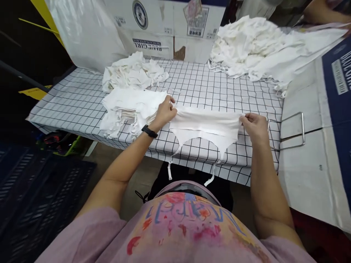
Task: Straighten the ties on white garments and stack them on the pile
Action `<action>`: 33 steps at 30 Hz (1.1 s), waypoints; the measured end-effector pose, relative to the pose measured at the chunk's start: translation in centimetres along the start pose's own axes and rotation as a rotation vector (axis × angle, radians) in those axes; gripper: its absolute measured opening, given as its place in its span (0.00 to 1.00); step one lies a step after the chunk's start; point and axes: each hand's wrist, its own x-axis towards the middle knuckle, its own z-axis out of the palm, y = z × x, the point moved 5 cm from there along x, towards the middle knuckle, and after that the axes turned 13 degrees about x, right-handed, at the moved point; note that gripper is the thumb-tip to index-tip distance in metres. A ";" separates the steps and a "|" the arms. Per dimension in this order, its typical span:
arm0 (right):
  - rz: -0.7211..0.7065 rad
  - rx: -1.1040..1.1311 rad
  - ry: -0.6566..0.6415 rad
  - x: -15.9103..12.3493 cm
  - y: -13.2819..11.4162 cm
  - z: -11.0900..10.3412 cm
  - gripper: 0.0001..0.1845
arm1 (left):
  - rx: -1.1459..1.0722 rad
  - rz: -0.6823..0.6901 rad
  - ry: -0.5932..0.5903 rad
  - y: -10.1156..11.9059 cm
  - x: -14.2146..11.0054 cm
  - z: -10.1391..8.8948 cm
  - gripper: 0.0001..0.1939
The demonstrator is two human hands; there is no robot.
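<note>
A white strappy top (pixel 204 122) is stretched sideways over the checked tablecloth, its two thin straps hanging past the table's front edge. My left hand (pixel 165 110) pinches its upper left corner, close beside a neat stack of folded white garments (pixel 131 100). At the opposite end, my right hand (pixel 253 126) grips the upper right corner between thumb and fingers. Straps droop from the front of the stack. Behind it lies a loose heap of white garments (pixel 133 72).
A larger white garment pile (pixel 252 47) fills the back right. Cardboard boxes stand behind (pixel 164 33) and at the right (pixel 307 157), where a metal wire frame (pixel 303 128) leans. A white plastic bag (pixel 85 33) is at the back left. Another person's arm (pixel 326 12) shows top right.
</note>
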 end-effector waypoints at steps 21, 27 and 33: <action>-0.285 -0.242 -0.622 -2.8 -2.5 6.4 0.10 | 0.307 0.690 -0.467 6.5 -1.8 8.8 0.08; -0.309 -0.307 -0.669 -3.3 -2.4 7.1 0.13 | 0.433 0.718 -0.473 7.0 -1.4 9.3 0.10; -0.248 -0.247 -0.569 -2.0 -2.4 7.4 0.08 | 0.184 0.465 -0.436 6.7 0.4 9.2 0.09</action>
